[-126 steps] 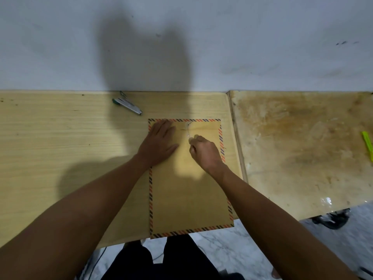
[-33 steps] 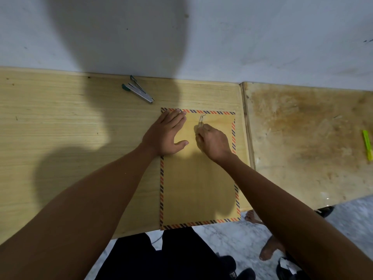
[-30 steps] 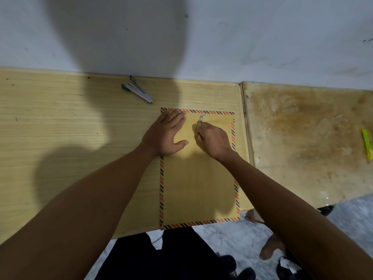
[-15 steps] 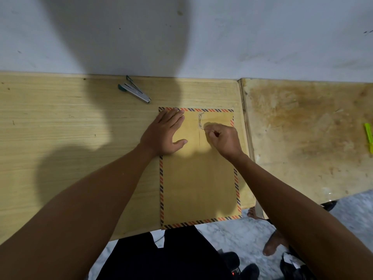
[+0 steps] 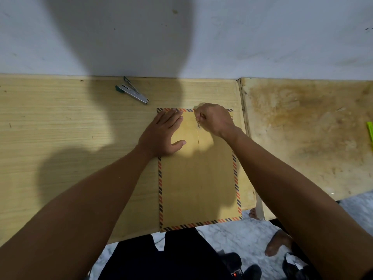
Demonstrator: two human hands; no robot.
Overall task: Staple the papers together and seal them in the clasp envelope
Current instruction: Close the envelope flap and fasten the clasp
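A brown clasp envelope (image 5: 198, 182) with a striped orange and dark border lies flat on the wooden table (image 5: 60, 138), its near end hanging over the front edge. My left hand (image 5: 163, 134) rests flat on the envelope's upper left corner, fingers straight. My right hand (image 5: 215, 120) is over the top edge, its curled fingers pinching the thin string of the clasp (image 5: 198, 124) near the top middle. No papers show outside the envelope. A metal stapler (image 5: 132, 93) with a green end lies at the back of the table, left of the envelope.
A second, stained wooden table (image 5: 302, 138) adjoins on the right, with a green marker (image 5: 370, 132) at its far right edge. A white wall runs along the back. Below the front edge are dark clothing, a bare foot (image 5: 276, 244) and marble floor.
My right hand has moved up from the envelope's upper middle to its top edge, pulling the clasp string along. My left hand has stayed flat on the envelope.
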